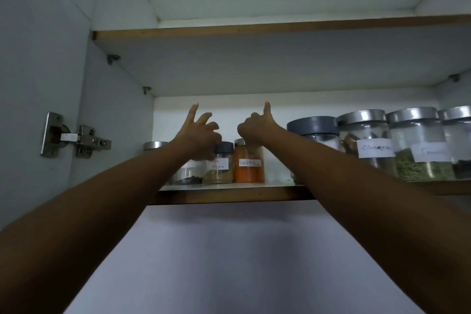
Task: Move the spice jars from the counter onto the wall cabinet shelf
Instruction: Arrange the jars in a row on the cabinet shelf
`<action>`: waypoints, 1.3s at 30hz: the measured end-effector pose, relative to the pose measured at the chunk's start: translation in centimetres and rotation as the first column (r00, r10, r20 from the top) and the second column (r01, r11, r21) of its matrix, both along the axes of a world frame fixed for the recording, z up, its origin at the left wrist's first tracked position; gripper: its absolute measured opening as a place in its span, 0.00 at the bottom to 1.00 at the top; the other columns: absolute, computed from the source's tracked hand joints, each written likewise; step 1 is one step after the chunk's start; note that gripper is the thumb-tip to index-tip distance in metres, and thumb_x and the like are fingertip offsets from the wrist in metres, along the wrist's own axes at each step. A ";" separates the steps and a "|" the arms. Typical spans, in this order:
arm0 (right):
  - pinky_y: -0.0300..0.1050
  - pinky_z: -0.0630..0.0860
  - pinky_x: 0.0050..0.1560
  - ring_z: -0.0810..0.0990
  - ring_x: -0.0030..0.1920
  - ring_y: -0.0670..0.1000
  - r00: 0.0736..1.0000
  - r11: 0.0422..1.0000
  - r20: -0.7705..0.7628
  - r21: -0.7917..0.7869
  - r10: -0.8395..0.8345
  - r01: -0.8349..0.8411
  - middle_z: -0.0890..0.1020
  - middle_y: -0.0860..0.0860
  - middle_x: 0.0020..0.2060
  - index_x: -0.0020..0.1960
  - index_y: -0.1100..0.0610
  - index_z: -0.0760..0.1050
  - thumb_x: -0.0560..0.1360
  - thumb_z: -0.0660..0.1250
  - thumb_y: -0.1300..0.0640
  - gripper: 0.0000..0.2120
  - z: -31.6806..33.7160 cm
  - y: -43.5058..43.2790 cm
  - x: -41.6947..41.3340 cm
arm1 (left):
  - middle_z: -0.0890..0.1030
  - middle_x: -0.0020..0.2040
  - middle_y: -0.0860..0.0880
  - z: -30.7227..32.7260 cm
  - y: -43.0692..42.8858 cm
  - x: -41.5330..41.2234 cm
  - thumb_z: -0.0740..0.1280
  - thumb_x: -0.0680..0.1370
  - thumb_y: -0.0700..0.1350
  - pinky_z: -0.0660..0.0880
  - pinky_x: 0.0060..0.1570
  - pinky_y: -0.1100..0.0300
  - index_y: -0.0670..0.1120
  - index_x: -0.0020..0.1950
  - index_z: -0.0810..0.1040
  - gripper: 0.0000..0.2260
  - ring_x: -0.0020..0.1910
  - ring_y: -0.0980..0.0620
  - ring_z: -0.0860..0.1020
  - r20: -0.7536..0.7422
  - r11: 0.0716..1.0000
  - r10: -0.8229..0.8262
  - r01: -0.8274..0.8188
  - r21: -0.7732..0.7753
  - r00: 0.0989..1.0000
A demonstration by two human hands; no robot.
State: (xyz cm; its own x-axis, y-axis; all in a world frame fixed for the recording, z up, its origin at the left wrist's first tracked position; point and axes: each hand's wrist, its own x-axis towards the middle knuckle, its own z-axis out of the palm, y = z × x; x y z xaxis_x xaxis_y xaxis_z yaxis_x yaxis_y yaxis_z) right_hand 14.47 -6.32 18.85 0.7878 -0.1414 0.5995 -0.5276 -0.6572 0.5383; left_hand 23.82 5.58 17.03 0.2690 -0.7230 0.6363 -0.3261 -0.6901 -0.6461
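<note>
Both arms are up. My left hand (201, 135) is half-curled at the dark lid of the masala jar (219, 171), and my right hand (256, 129) is bunched over the orange red-chilli jar (249, 173). I can't tell whether either is gripping. Both labelled jars stand side by side near the front edge of the shelf (229, 196). Bigger silver-lidded jars (364, 135) fill its right end.
</note>
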 end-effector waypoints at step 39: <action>0.50 0.62 0.67 0.72 0.49 0.52 0.987 0.969 -0.024 0.193 0.159 -0.151 0.75 0.52 0.50 0.57 0.58 0.64 0.57 0.79 0.45 0.37 -1.3 -11.1 -22.0 | 0.75 0.57 0.49 0.1 -7.0 -16.3 0.77 0.58 0.63 0.69 0.51 0.55 0.49 0.65 0.64 0.42 0.51 0.48 0.73 -0.309 0.908 -0.410 0.417 -0.048 0.858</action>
